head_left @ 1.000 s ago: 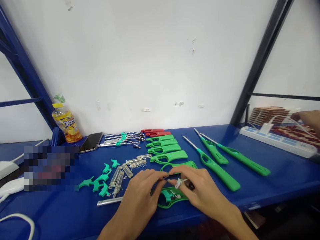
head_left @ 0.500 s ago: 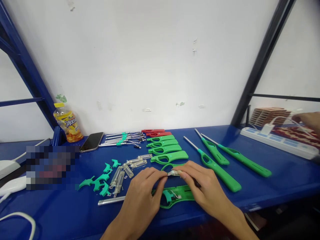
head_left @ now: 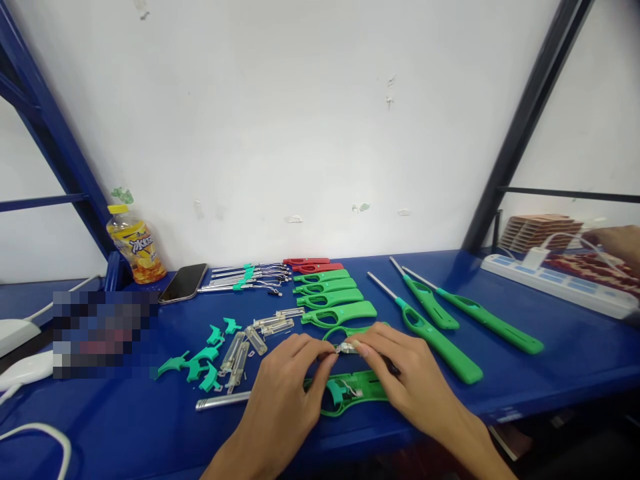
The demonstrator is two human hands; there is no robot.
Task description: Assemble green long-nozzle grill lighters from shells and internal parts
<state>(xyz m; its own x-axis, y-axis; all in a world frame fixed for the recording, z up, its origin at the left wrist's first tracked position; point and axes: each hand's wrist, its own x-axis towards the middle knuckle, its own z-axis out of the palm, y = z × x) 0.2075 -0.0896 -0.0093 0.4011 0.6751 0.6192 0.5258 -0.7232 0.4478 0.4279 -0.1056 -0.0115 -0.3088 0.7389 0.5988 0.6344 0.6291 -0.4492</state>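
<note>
Between my two hands is a small clear part [head_left: 346, 348]. My left hand [head_left: 287, 383] pinches its left end with thumb and index finger. My right hand [head_left: 413, 373] grips its right end, with a dark thin item [head_left: 393, 367] partly hidden under the fingers. Below them lies an open green lighter shell [head_left: 367, 387] holding a teal trigger [head_left: 337, 393] and a metal tube [head_left: 223, 402] that points left. Clear fuel tanks [head_left: 239, 363] and loose teal triggers [head_left: 203, 357] are left of my left hand.
Green and red shell halves [head_left: 345, 312] and metal rods with wires [head_left: 245, 277] lie behind. Lighters with rods [head_left: 440, 343] are at right. A phone [head_left: 184, 283], bottle [head_left: 136, 247] and power strip [head_left: 560, 283] stand around; another person's hand [head_left: 615, 241] is at far right.
My left fingertips have shifted very slightly at the small clear part. Both hands otherwise keep their places.
</note>
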